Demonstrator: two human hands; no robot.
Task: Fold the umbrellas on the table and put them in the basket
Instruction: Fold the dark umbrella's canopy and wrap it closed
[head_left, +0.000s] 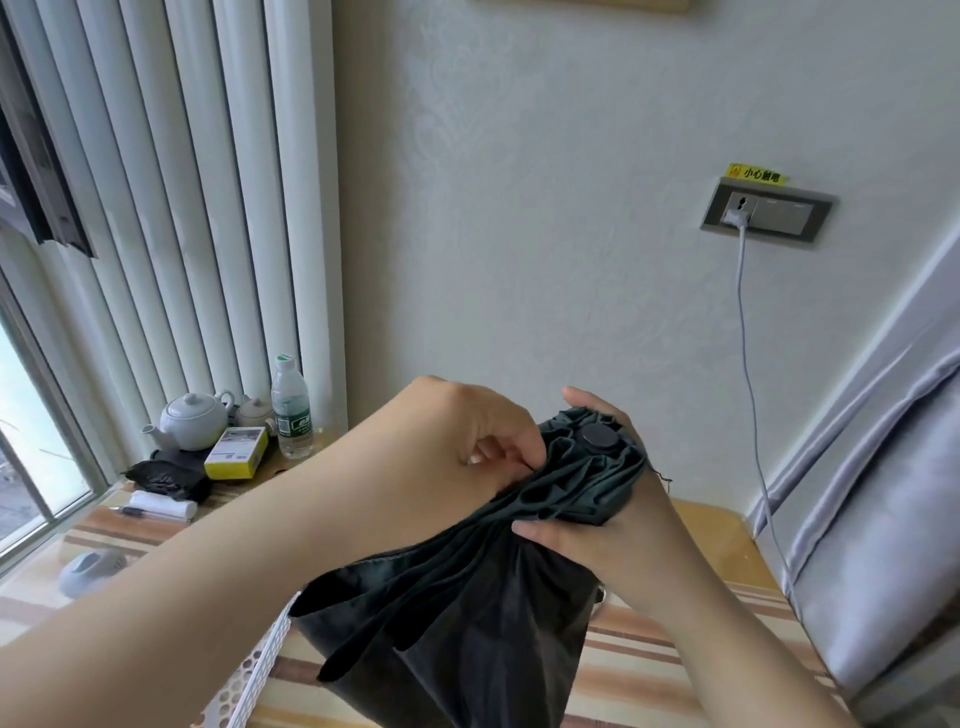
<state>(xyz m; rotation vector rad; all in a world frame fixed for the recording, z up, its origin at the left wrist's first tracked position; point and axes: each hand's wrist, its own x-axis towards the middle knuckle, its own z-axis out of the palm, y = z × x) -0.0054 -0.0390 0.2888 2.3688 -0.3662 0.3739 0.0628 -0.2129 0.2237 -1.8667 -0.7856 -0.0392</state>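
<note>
A dark green folding umbrella (467, 587) is held up above the striped table (649, 660), its round black top cap pointing up and right. My right hand (602, 525) wraps around the gathered canopy just below the cap. My left hand (483, 436) pinches a fold of the fabric near the cap. The loose canopy hangs down toward me and hides the handle. A white perforated basket (254, 670) shows its rim at the lower left, under my left forearm.
At the table's far left stand a white teapot (192, 418), a water bottle (291, 405), a yellow box (236, 452) and a black bundle (166, 478). A white cable (748, 364) hangs from the wall socket. Grey bedding (883, 519) lies to the right.
</note>
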